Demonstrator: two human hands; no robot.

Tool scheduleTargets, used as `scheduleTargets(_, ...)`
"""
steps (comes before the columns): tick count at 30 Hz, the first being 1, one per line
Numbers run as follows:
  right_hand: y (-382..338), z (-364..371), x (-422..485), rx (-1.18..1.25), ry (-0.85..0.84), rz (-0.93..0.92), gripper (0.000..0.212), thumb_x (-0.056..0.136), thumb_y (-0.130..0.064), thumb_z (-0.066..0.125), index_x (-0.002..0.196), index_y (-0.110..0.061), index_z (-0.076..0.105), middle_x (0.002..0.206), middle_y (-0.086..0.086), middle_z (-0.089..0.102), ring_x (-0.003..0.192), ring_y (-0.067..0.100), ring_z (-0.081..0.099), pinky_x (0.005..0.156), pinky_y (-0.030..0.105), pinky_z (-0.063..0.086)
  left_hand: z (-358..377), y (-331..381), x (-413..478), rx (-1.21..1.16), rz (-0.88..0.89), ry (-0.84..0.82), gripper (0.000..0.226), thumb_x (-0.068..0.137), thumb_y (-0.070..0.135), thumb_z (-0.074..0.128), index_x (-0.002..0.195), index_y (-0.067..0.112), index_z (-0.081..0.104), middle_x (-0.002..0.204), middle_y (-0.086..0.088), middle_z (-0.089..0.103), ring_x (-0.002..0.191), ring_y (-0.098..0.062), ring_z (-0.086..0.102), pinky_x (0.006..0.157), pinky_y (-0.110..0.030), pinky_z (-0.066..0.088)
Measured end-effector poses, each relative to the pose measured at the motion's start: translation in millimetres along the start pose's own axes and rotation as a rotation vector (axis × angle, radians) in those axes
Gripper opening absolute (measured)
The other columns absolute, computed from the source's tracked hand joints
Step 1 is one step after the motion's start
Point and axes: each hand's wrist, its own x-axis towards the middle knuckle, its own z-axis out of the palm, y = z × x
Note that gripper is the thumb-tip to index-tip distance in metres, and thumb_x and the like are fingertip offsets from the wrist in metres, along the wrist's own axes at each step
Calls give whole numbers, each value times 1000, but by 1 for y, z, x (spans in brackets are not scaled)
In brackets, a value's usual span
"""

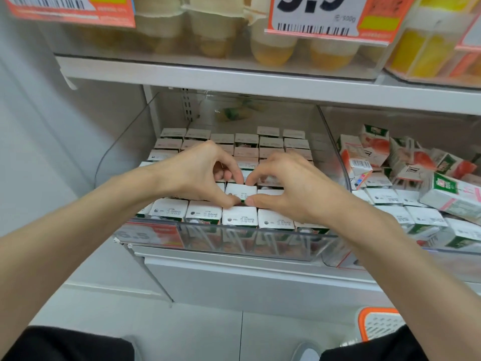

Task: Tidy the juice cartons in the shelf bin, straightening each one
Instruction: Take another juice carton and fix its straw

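On the shelf [221,256] our bin [234,231] looks nearly done; left hand [200,175] and right hand [289,186] pinch one carton [240,190], next bin [442,259] jumbled.

Juice cartons [203,213] pack the clear bin [260,241] tightly from edge to edge. Free room lies only above their tops, beneath the upper shelf [234,82]. The bin's right wall [333,152] blocks sideways passage.

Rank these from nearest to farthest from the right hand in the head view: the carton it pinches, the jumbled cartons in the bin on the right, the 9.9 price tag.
1. Carton: pinched between the right hand and left hand, so touching.
2. Jumbled cartons: lying off to its right.
3. Price tag: high above, at the top edge of the view.
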Motion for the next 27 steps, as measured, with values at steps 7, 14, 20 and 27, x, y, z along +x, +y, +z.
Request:
scheduleTargets(7,2,-8,3,-35,-58,-67,30,95,-51,69,118,-32,66,123,-3,52,125,19,44,110,35,33,1,-4,-6,-85,47,31,26,78,33,90,100,32,78,77,14,57,71,-6,50,69,-35,51)
scheduleTargets(14,7,-15,-12,333,213,-155,26,95,-42,71,118,-28,67,102,-16,71,100,-2,64,83,12,43,2,5,-36,-216,70,112,44,80,37,87,121,26,73,110,16,77,102,1,68,74,-24,51)
scheduleTargets(20,-8,-4,-32,693,353,-148,48,92,-25,80,137,-21,63,121,-7,71,104,13,72,88,28,58,-3,17,-62,-515,48,321,41,83,25,81,123,21,76,118,10,80,112,-11,75,103,-34,58)
scheduleTargets(27,-27,9,-42,1024,293,130,29,85,-26,85,112,-20,75,101,-1,81,93,14,78,90,29,63,9,34,-84,-757,-93,354,31,98,29,66,127,22,76,118,6,80,110,-14,77,101,-28,57)
